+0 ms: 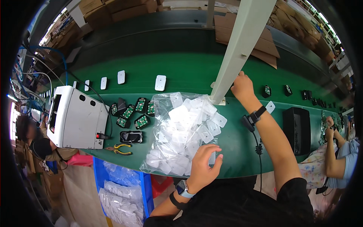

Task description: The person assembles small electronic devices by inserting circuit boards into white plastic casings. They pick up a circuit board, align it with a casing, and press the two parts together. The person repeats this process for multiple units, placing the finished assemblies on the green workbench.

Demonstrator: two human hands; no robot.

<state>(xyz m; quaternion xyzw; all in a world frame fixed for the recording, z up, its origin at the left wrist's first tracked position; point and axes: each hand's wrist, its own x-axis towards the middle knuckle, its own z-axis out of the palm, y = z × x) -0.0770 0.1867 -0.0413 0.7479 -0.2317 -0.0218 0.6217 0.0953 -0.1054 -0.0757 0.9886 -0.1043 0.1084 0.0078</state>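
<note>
A heap of white plastic covers lies on and under a clear plastic bag on the green bench. My left hand is at the heap's near right edge, thumb and fingers apart, with a white cover showing between them. Farther off, my right hand reaches over the green conveyor beside a pale metal post. Its fingers look curled, and the post partly hides them, so what they hold cannot be made out. A single white cover rests by my right wrist.
Black housings with green circuit boards, yellow-handled pliers and a white machine stand left. White-topped units line the conveyor. A black bin and a co-worker's arm are right. A blue crate stands below the bench.
</note>
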